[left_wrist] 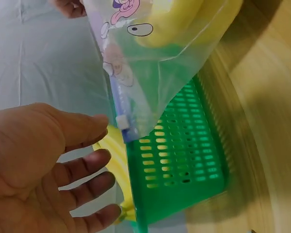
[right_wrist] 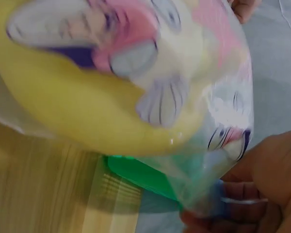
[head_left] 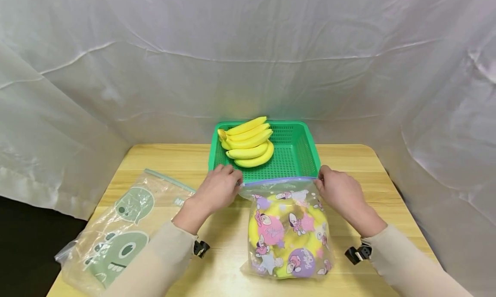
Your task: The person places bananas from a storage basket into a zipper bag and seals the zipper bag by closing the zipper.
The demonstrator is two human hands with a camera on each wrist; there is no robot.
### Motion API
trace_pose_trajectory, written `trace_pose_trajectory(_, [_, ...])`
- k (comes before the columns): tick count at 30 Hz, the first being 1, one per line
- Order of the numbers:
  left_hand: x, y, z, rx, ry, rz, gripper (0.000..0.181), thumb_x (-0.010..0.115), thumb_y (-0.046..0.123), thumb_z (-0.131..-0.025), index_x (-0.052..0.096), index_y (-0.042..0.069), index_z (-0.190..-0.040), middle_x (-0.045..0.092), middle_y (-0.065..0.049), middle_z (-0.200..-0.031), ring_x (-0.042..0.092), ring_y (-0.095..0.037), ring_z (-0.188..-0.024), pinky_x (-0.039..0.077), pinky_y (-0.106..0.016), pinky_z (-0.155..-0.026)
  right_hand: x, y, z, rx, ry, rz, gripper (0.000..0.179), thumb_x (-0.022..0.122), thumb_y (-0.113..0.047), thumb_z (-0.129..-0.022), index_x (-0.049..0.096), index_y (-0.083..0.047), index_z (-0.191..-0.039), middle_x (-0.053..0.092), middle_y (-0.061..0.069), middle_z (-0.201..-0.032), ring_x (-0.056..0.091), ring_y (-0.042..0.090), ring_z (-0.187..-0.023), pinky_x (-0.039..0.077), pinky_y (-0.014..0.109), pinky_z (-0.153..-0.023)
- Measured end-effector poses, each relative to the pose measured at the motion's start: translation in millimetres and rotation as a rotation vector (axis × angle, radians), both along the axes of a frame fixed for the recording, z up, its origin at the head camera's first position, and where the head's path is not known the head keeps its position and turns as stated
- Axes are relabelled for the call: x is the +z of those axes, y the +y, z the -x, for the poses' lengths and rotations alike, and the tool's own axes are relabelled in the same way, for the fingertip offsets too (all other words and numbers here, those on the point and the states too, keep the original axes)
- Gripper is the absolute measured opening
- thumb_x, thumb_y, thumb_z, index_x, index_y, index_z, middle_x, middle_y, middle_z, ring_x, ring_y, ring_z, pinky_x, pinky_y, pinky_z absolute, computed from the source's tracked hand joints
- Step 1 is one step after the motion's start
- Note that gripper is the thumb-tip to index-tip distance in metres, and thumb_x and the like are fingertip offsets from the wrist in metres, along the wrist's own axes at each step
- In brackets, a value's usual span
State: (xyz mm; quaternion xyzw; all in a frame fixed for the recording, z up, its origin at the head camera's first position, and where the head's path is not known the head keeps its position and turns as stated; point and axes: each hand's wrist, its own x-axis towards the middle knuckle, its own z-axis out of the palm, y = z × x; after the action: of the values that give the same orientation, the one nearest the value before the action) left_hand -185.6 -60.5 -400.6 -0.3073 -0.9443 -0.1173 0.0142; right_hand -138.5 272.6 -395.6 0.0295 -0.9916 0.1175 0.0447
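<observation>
A clear zip bag (head_left: pixel 277 269) with pink and purple cartoon prints holds bananas (head_left: pixel 253 232), seen as yellow curves through the plastic. Along its top edge runs a purple zip strip (head_left: pixel 279 180), its whitish slider (left_wrist: pixel 122 121) at the left end. My right hand (head_left: pixel 341 189) pinches the bag's top right corner; in the right wrist view its fingers curl round the gathered plastic. Beside the slider is my left hand (head_left: pixel 221 187). In the left wrist view its thumb and fingers are spread apart, the thumb tip right by the slider, nothing between them.
Behind the bag stands a green perforated basket (head_left: pixel 306 146), with a bunch of bananas (head_left: pixel 249 137) on its left side. A second zip bag (head_left: pixel 135 228) with green monster prints lies flat at left, partly behind my left forearm. Grey cloth (head_left: pixel 248 86) hangs around the wooden table (head_left: pixel 360 168).
</observation>
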Motion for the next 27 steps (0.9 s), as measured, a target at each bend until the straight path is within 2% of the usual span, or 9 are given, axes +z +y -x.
trace_pose_trajectory(2, [-2.7, -2.2, 0.1, 0.03, -0.022, -0.014, 0.013, 0.072, 0.022, -0.101, 0.071, 0.014, -0.112, 0.066, -0.003, -0.108, 0.057, -0.026, -0.105, 0.052, -0.048, -0.094, -2.7, -5.3, -3.8, -0.011, 0.079, -0.02, 0.024, 0.065, -0.022, -0.103, 0.066, 0.002, -0.109, 0.071, 0.018, -0.09, 0.068, 0.035, -0.072, 0.053, 0.05, -0.055])
trace_pose_trajectory(5, [-7.9, -5.0, -0.5, 0.062, -0.039, -0.03, 0.024, 0.071, 0.022, -0.101, 0.069, 0.012, -0.123, 0.067, -0.005, -0.117, 0.06, -0.028, -0.117, 0.049, -0.054, -0.106, -11.9, -19.3, -13.9, 0.058, 0.259, -0.023, 0.032, 0.066, -0.022, -0.101, 0.067, 0.006, -0.116, 0.072, 0.025, -0.109, 0.07, 0.045, -0.096, 0.059, 0.058, -0.076])
trace_pose_trajectory(8, [-15.4, -5.6, -2.3, 0.086, -0.059, -0.041, 0.038, 0.069, 0.026, -0.103, 0.064, 0.01, -0.137, 0.066, -0.011, -0.132, 0.056, -0.034, -0.133, 0.037, -0.063, -0.118, -27.5, -39.9, -27.1, 0.187, 0.456, -0.032, 0.034, 0.064, -0.025, -0.099, 0.069, 0.006, -0.113, 0.069, 0.03, -0.119, 0.067, 0.05, -0.11, 0.055, 0.063, -0.092])
trace_pose_trajectory(10, [-20.6, -5.1, -4.8, 0.101, -0.081, -0.044, 0.049, 0.067, 0.032, -0.104, 0.057, 0.009, -0.146, 0.061, -0.013, -0.145, 0.048, -0.037, -0.146, 0.026, -0.069, -0.122, -38.1, -55.6, -38.7, 0.247, 0.515, -0.034, 0.038, 0.06, -0.03, -0.099, 0.069, 0.004, -0.116, 0.066, 0.03, -0.127, 0.063, 0.052, -0.119, 0.05, 0.068, -0.101])
trace_pose_trajectory(12, [-26.1, -4.5, -7.4, 0.112, -0.107, -0.046, 0.058, 0.064, 0.041, -0.104, 0.052, 0.01, -0.153, 0.054, -0.014, -0.154, 0.039, -0.038, -0.153, 0.017, -0.074, -0.122, -46.6, -70.6, -50.8, 0.265, 0.491, -0.063, 0.047, 0.055, -0.041, -0.1, 0.068, -0.001, -0.122, 0.062, 0.029, -0.136, 0.058, 0.052, -0.128, 0.043, 0.072, -0.107])
trace_pose_trajectory(14, [-30.3, -3.7, -9.4, 0.118, -0.132, -0.046, 0.066, 0.061, 0.051, -0.104, 0.048, 0.012, -0.156, 0.049, -0.014, -0.16, 0.033, -0.037, -0.157, 0.01, -0.075, -0.121, -54.3, -82.7, -62.4, 0.258, 0.411, -0.105, 0.063, 0.052, -0.056, -0.1, 0.065, -0.005, -0.134, 0.056, 0.026, -0.146, 0.05, 0.052, -0.138, 0.034, 0.075, -0.113])
trace_pose_trajectory(18, [-37.3, -3.0, -12.1, 0.117, -0.125, -0.044, 0.078, 0.059, 0.062, -0.099, 0.046, 0.013, -0.158, 0.047, -0.015, -0.161, 0.029, -0.04, -0.158, 0.007, -0.078, -0.12, -69.0, -95.0, -76.2, 0.218, 0.257, -0.166, 0.089, 0.053, -0.078, -0.092, 0.054, -0.013, -0.153, 0.041, 0.023, -0.163, 0.029, 0.051, -0.154, 0.016, 0.079, -0.119])
trace_pose_trajectory(22, [-41.8, -1.8, -14.7, 0.111, -0.094, -0.036, 0.086, 0.063, 0.067, -0.095, 0.045, 0.012, -0.158, 0.047, -0.017, -0.161, 0.029, -0.042, -0.158, 0.009, -0.079, -0.12, -78.8, -96.2, -81.9, 0.155, 0.212, -0.134, 0.091, 0.059, -0.079, -0.089, 0.053, -0.016, -0.155, 0.029, 0.021, -0.17, 0.014, 0.048, -0.16, 0.007, 0.079, -0.119])
trace_pose_trajectory(27, [-45.5, -1.2, -16.0, 0.114, -0.085, -0.037, 0.091, 0.068, 0.068, -0.09, 0.044, 0.013, -0.159, 0.045, -0.017, -0.162, 0.027, -0.041, -0.159, 0.008, -0.075, -0.122, -81.6, -90.0, -88.0, 0.11, 0.194, -0.109, 0.087, 0.063, -0.074, -0.089, 0.056, -0.015, -0.152, 0.026, 0.018, -0.172, 0.011, 0.046, -0.161, 0.007, 0.079, -0.119])
